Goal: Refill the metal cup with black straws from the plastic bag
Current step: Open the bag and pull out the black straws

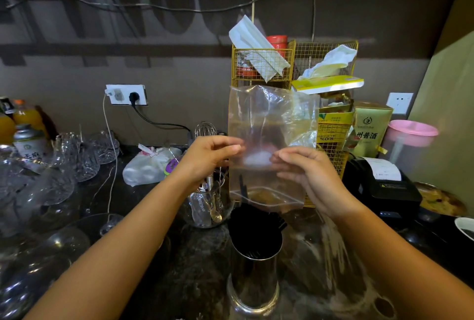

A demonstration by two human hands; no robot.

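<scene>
L hand [213, 158] & R hand [305, 168] both pinch the clear bag [272, 124] shut-fingered, at its 9 and 3 o'clock edges, held upright w/ mouth down. Straws [254, 227] fill the cup [254, 271] at 6 o'clock, just below the bag; one straw seems inside the bag.

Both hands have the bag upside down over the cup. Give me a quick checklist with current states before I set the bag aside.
1. Plastic bag held by both hands, left hand and right hand: ok.
2. Bag mouth faces down over the metal cup: ok.
3. Black straws standing in the cup: ok.
4. Bag fully emptied: not ok, one dark straw seems left near the mouth.
5. Cup upright on the counter: ok.
6. Free spot for the bag: cannot tell.
</scene>
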